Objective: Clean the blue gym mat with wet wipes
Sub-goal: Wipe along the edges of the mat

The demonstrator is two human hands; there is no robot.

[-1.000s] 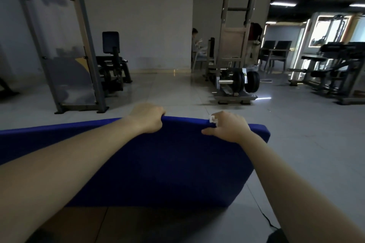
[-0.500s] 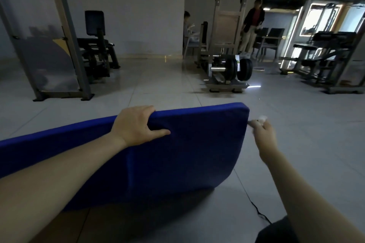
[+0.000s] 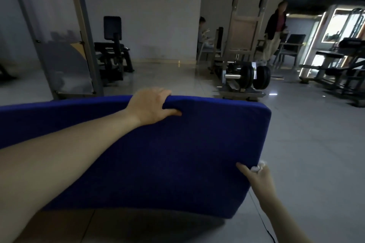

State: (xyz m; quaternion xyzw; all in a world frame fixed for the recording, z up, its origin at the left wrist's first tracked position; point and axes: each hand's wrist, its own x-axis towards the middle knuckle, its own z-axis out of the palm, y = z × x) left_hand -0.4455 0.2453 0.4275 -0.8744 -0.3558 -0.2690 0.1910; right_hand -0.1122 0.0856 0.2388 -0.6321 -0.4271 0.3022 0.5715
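Here the blue mat (image 3: 197,154) stands edgewise on the floor (image 3: 316,144); the left hand (image 3: 150,104) curls its fingers over the top edge, and the right hand (image 3: 258,177) clutches a white wipe (image 3: 257,167) against the right edge.

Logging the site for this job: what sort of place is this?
Most likely a gym: weight plates on the floor, a padded seat machine, and the mat stood on edge.

The right hand (image 3: 258,175), clutching a wet wipe (image 3: 257,167), has dropped from the mat's (image 3: 197,154) top edge to its side edge.
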